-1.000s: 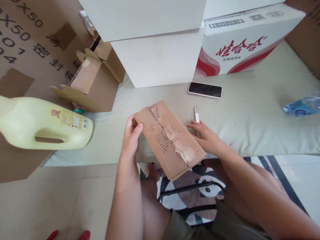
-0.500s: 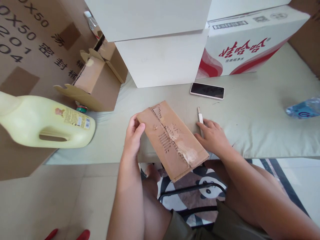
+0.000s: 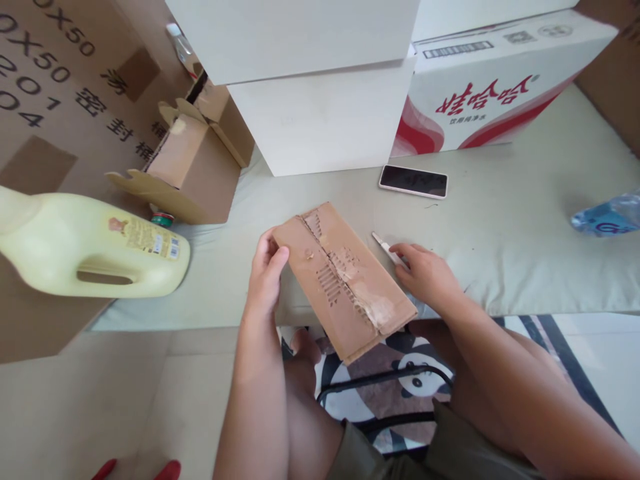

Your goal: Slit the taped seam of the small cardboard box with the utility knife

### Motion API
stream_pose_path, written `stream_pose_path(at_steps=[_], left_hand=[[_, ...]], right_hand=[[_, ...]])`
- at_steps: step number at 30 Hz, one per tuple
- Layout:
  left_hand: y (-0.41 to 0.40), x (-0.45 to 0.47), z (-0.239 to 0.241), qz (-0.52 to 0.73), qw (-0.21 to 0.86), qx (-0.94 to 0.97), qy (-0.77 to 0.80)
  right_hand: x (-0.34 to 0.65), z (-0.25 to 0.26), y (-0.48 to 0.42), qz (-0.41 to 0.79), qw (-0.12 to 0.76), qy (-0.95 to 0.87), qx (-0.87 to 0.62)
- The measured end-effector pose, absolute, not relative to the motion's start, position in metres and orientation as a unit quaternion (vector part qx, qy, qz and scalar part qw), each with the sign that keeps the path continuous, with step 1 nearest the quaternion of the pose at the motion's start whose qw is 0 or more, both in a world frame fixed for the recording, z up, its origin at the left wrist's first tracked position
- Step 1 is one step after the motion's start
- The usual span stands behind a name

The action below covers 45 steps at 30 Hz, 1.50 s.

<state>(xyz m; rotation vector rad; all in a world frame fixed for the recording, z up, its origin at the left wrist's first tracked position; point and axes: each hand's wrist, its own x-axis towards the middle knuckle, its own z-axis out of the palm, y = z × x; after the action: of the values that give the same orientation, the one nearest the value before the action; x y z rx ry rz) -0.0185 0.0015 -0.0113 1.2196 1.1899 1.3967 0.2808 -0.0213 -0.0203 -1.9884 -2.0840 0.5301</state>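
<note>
Left hand [image 3: 265, 270] grips the torn cardboard box [image 3: 344, 280]; right hand [image 3: 429, 275] pinches a white knife [image 3: 384, 245].
Phone [image 3: 413, 181] lies at 12 o'clock, yellow jug [image 3: 90, 248] at 9.

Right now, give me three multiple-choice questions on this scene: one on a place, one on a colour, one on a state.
1. Where does the phone lie?
A. in front of the white boxes
B. on the jug
C. inside the open carton

2. What colour is the jug?
A. blue
B. pale yellow
C. black

3. What is the left hand doing?
A. gripping the cardboard box
B. lying flat on the floor
C. holding the phone

Answers:
1 A, it lies flat on the cushion by the boxes.
2 B, its whole body is pale yellow.
3 A, thumb on top of the box's edge, while the right hand takes the small knife.
</note>
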Motion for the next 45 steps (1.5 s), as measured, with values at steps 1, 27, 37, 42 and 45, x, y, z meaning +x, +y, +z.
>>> stream_pose_path(at_steps=[1,27,37,42,45], left_hand=[[0.001,-0.018,-0.011,0.565,0.454,0.494,0.481],[0.0,-0.016,-0.011,0.561,0.454,0.494,0.485],[0.0,-0.015,-0.009,0.564,0.455,0.48,0.495],[-0.001,-0.015,-0.01,0.561,0.452,0.49,0.491],[-0.001,-0.015,-0.011,0.565,0.454,0.485,0.49]], right_hand=[[0.28,-0.02,-0.021,0.182,0.105,-0.705,-0.678],[0.272,-0.013,-0.022,0.396,0.283,-0.639,-0.596],[0.269,-0.008,-0.025,0.467,0.268,-0.621,-0.57],[0.267,-0.006,-0.028,0.502,0.278,-0.59,-0.568],[0.266,-0.004,-0.03,0.53,0.288,-0.576,-0.551]])
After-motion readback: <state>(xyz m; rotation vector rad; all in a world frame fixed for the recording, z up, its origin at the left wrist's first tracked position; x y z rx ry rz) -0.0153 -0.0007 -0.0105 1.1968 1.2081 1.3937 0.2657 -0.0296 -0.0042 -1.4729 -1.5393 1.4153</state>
